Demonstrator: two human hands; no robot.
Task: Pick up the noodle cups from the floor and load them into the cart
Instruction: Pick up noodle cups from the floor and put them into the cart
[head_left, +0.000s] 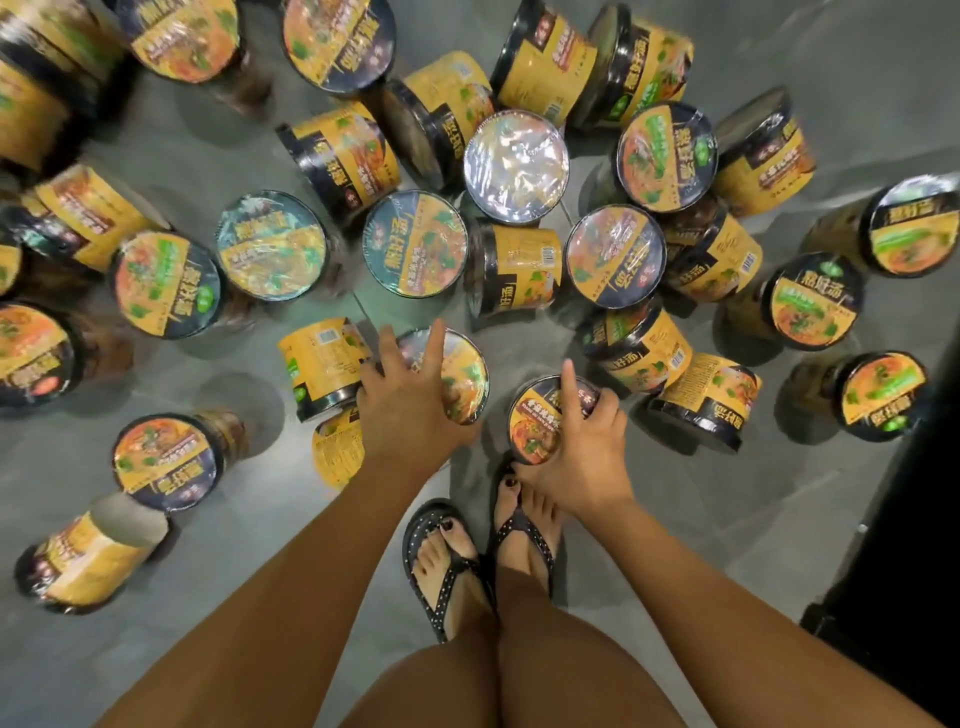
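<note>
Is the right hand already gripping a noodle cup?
Yes, the right hand is wrapped around the rim of a noodle cup near the feet.

Noodle cups (413, 243) carry large Chinese characters on lids and sides, mostly blurred. Clearest on the lid of a right-side cup (814, 300), top row looks like "熬好汤". Barcode on one side label (545, 255), digits unreadable.

Scene lit evenly, moderately bright, from overhead. Soft shadows cast on grey floor (727, 509) beside noodle cups (415, 241). Strong glare seen on shrink-wrapped lid (515, 165). Motion blur noted at left edge. Wide-angle distortion seen at borders; centre rendered sharper.
</note>
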